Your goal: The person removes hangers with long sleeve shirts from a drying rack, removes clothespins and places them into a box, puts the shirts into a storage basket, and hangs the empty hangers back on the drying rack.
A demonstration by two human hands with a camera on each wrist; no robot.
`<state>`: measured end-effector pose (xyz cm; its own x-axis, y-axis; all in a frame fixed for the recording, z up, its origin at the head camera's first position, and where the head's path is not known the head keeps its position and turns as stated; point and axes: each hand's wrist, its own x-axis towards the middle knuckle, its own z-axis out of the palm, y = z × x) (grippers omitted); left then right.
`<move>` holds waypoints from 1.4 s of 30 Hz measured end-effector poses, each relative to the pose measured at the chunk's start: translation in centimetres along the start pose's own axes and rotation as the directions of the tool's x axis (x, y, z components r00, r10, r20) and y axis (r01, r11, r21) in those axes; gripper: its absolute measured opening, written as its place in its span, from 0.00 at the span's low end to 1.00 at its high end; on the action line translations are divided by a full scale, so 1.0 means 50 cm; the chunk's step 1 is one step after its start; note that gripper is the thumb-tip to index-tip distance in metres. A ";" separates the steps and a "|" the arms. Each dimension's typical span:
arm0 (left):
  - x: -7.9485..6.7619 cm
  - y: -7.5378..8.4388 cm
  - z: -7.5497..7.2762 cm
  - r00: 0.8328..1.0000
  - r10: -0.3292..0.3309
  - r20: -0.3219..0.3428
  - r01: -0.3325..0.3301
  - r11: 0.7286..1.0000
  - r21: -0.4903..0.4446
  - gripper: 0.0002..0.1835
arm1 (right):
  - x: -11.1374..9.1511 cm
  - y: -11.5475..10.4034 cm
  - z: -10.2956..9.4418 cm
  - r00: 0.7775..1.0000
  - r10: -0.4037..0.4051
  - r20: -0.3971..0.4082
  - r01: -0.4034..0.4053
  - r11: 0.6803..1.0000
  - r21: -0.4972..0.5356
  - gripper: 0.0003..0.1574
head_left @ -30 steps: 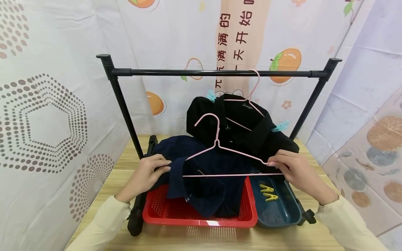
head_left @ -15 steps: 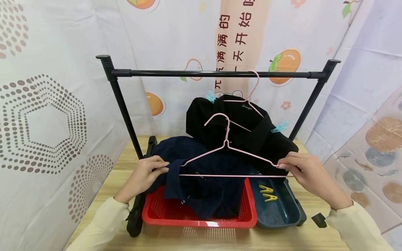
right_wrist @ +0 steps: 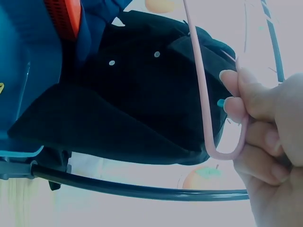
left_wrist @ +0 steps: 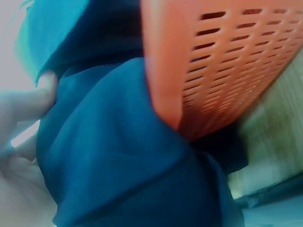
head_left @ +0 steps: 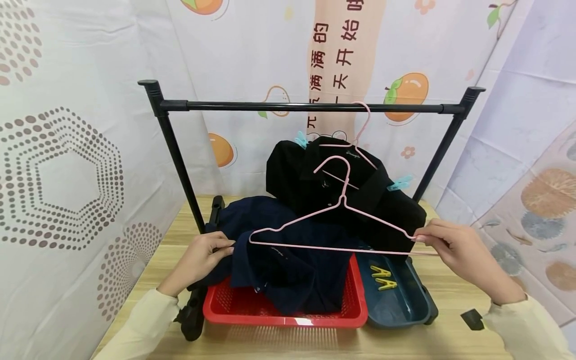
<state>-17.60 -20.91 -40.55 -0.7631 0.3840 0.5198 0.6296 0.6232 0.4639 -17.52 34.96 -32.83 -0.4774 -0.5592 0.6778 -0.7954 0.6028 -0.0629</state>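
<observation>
In the head view, my right hand (head_left: 461, 257) pinches the right end of a pink hanger (head_left: 345, 187), hook upward. In the right wrist view, thumb and fingers grip the curved end of the hanger (right_wrist: 200, 80). The hanger's left end shows in front of the collar of a navy shirt (head_left: 288, 270). My left hand (head_left: 198, 261) pinches the edge of that shirt, which lies bunched over a red basket (head_left: 252, 319). In the left wrist view, the thumb presses on the navy cloth (left_wrist: 128, 137) beside the basket wall (left_wrist: 163, 56).
Behind, a black shirt (head_left: 285, 167) hangs by another pink hanger (head_left: 362, 131) from the black rack's bar (head_left: 270, 106), with light blue clothespins (head_left: 400, 183) at its shoulders. A dark blue tub (head_left: 407, 300) holds yellow clothespins (head_left: 386, 284), right of the basket.
My right hand has moved right with the hanger, and the hanger's left end has come out of the navy collar into sight. My left hand has shifted slightly left and down with the shirt edge.
</observation>
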 end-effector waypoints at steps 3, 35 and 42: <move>-0.005 -0.002 0.002 0.999 -0.027 0.025 0.026 1.000 0.015 0.09 | -0.002 0.003 -0.004 1.000 0.002 0.015 -0.002 1.000 -0.011 0.24; -0.071 -0.010 -0.084 0.890 -0.433 0.142 0.412 0.898 0.152 0.15 | -0.005 -0.006 0.015 0.995 0.095 0.021 -0.094 0.995 -0.032 0.28; -0.097 -0.019 -0.104 0.765 -0.525 0.372 0.543 0.837 0.065 0.20 | -0.009 -0.008 0.015 0.995 0.096 0.008 -0.096 0.995 -0.016 0.27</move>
<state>-13.73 -26.89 -39.79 -0.9690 0.2199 -0.1130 0.1030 0.7745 0.6241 -17.25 34.54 -33.63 -0.5544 -0.5032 0.6628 -0.7398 0.6628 -0.1157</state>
